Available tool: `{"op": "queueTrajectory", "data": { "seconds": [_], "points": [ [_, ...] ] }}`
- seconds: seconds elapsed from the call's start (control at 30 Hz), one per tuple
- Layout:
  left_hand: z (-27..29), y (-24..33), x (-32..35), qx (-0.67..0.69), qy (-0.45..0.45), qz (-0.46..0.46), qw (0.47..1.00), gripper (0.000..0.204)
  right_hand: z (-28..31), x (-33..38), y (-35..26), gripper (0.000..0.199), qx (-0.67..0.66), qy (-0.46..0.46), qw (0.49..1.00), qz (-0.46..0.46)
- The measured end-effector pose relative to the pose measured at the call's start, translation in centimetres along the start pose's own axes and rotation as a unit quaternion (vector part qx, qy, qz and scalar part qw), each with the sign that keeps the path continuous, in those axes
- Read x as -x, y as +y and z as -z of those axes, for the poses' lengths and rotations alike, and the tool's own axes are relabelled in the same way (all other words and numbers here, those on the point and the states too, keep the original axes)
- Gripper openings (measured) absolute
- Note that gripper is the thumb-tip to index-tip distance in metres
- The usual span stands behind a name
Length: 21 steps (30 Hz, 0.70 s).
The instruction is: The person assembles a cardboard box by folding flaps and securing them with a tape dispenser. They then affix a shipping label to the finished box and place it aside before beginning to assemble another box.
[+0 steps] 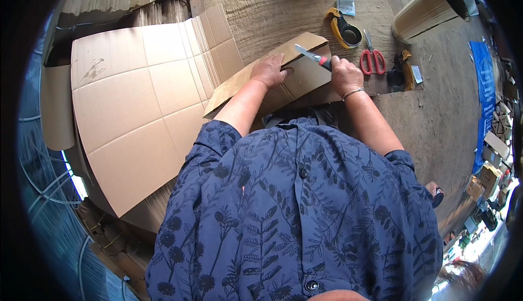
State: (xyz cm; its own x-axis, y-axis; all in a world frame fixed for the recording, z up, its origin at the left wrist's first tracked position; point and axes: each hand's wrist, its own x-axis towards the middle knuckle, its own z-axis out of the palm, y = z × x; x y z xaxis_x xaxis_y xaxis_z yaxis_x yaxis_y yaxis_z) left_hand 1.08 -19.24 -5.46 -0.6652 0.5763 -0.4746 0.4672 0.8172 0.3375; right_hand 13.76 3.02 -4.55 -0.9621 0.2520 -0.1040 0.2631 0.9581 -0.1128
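The person stands at a wooden workbench (305,1) and is partway through cutting a cardboard strip (283,75) that lies slantwise on it, one end near the bench's near edge, the other reaching toward the tape dispenser.

The left hand (268,71) lies palm down on the strip's middle, its fingers spread slightly and pressed flat to pin the strip to the bench. Just right of it, the right hand (344,75) has its fingers closed round the red grip of a utility knife (314,57), whose blade points left and away, with the tip over the strip's far edge, near the left hand's fingertips. Whether the tip has bitten into the board cannot be told.

By these signs the step in hand looks like a scoring or slitting cut along the strip. The next stroke would call for a steady pull with the holding fingers kept out of the blade's line.

Beyond the strip on the bench are a yellow tape dispenser (344,28), red-handled scissors (372,58) and a ribbed cardboard tube (427,9). Left of the strip, a large flattened carton (136,110) overhangs the bench.
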Motion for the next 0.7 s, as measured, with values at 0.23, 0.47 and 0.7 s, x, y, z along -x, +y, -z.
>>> {"op": "queueTrajectory", "data": {
  "seconds": [0.23, 0.47, 0.7],
  "points": [
    [0.3, 0.4, 0.4, 0.009, 0.014, -0.011, 1.000, 0.074, -2.3, -0.6, 3.9, 0.006, -0.002, 0.099, 0.995, 0.016],
    [-0.3, -0.5, 0.0, -0.013, 0.025, -0.028, 0.999, 0.073, -2.2, -1.6, 4.4, 0.007, -0.006, 0.103, 0.993, 0.062],
    [0.3, 0.2, 0.8, -0.011, 0.019, -0.013, 1.000, 0.072, -3.9, -1.4, 7.0, 0.006, -0.032, 0.122, 0.992, 0.026]
  ]
}}
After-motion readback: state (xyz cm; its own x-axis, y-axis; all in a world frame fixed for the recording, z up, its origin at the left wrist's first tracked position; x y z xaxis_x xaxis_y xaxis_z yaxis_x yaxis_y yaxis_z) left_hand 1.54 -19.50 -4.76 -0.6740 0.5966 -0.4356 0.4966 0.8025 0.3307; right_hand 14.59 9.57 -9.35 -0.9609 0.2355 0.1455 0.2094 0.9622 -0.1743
